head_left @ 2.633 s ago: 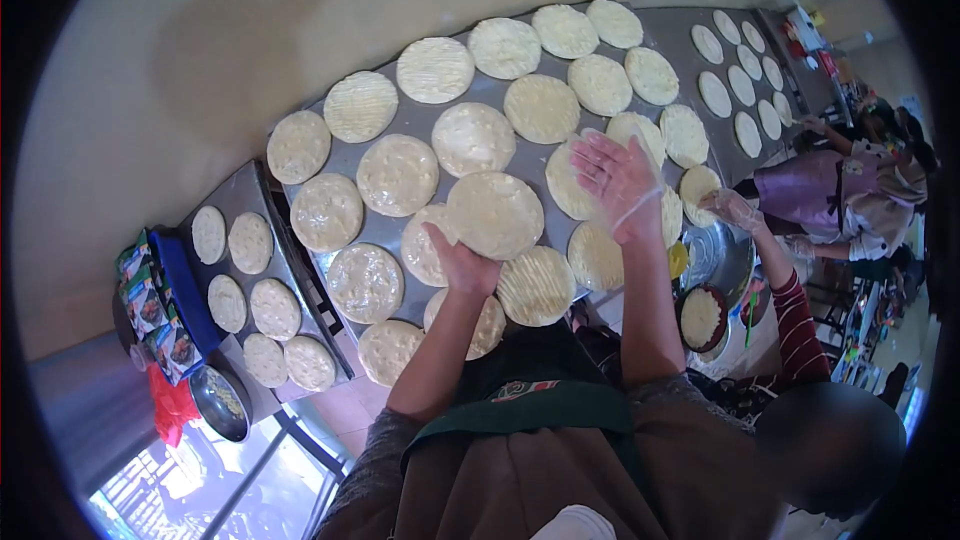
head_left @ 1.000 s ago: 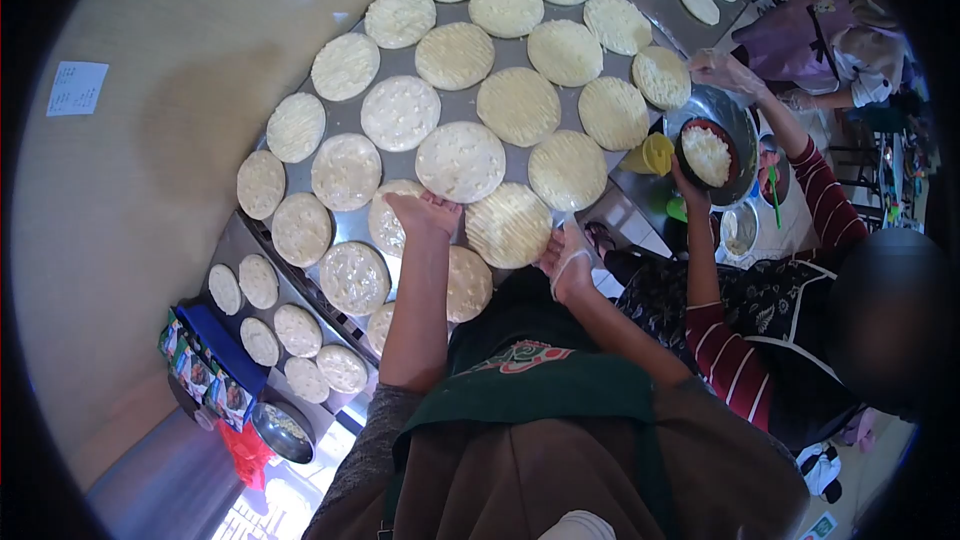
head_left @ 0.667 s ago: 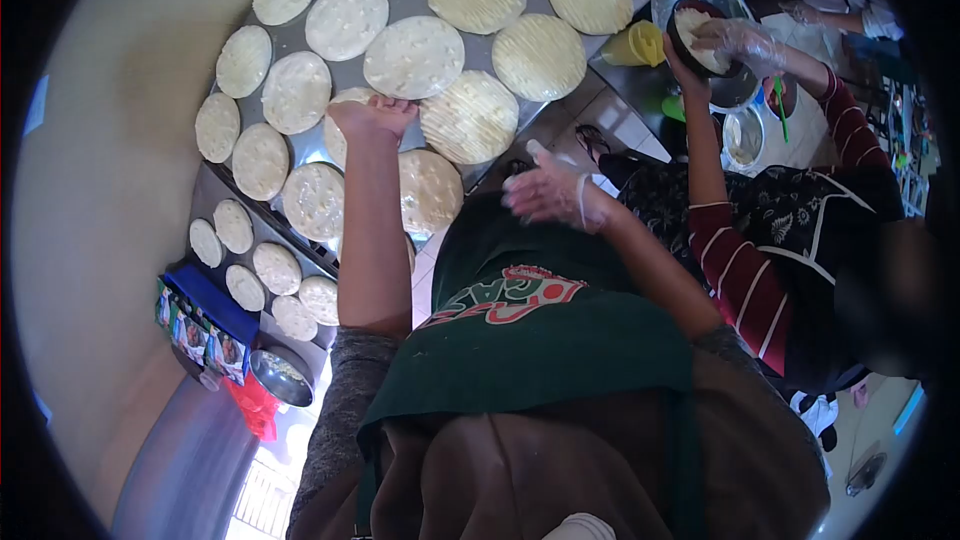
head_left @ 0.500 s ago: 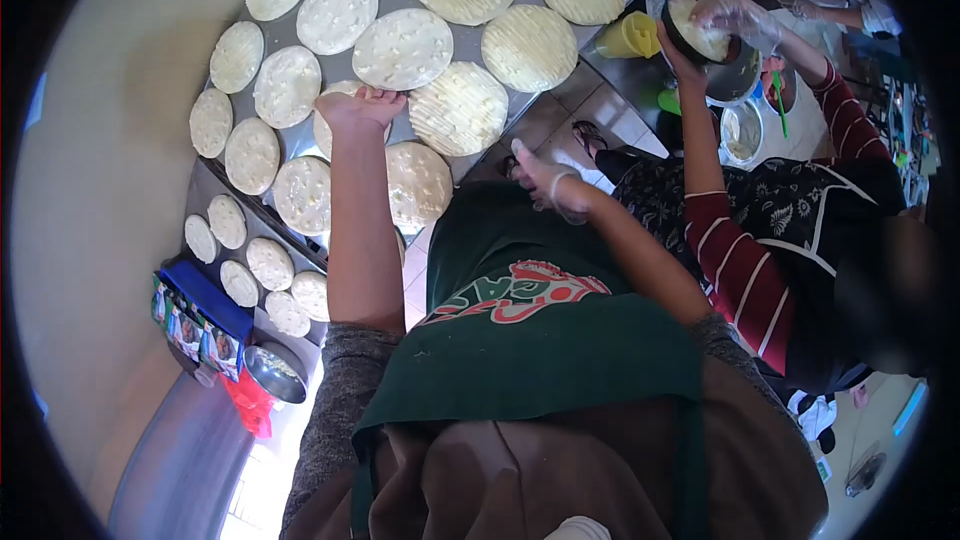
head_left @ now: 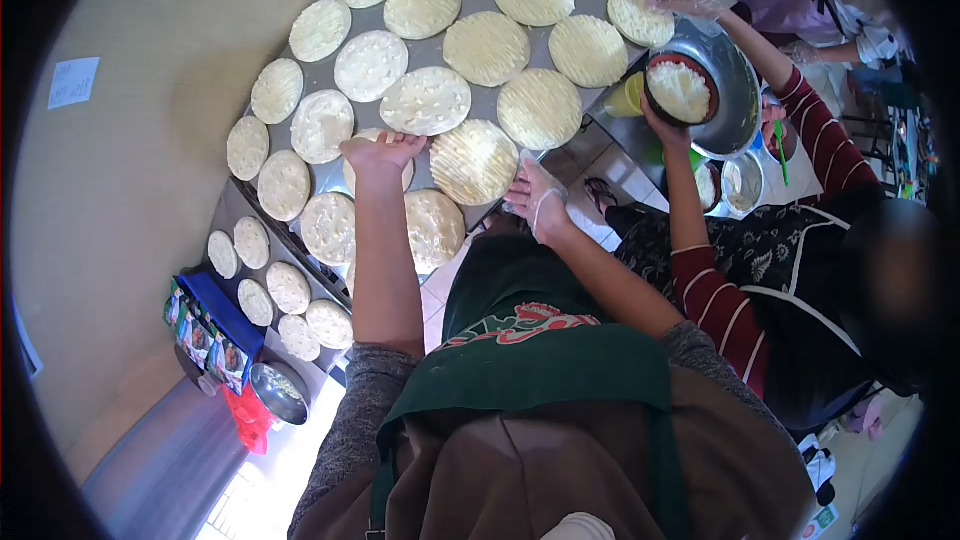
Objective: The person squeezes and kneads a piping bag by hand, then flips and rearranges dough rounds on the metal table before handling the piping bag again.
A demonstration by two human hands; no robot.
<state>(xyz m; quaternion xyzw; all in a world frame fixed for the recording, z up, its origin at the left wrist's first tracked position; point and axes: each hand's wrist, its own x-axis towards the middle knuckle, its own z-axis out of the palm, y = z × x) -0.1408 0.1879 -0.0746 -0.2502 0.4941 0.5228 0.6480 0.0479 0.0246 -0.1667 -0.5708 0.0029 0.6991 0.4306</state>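
Observation:
My bare left hand (head_left: pixel 385 152) supports the lower edge of a pale round dough disc (head_left: pixel 426 100), its fingers partly hidden beneath it. That disc is tilted over the metal table (head_left: pixel 412 178). My right hand (head_left: pixel 540 200) wears a clear plastic glove. Its fingers are apart, holding nothing, beside the table edge and the lower right rim of a ridged disc (head_left: pixel 474 162). Another ridged disc (head_left: pixel 539 109) lies just above it. A glossy disc (head_left: pixel 433 230) lies below my left hand's disc, to the right of my forearm.
At right a co-worker's gloved hand (head_left: pixel 688 0) touches a disc (head_left: pixel 641 17); their other hand (head_left: pixel 665 125) holds a dark bowl of white shreds (head_left: pixel 680 90) by a metal basin (head_left: pixel 742 90). A yellow jug (head_left: pixel 626 97) stands nearby. A side table with discs (head_left: pixel 289 288) is lower left.
My right hand, earlier raised over the discs and then lowered near my apron, is now up by the table edge. The co-worker's gloved hand has moved from the bowl to a disc.

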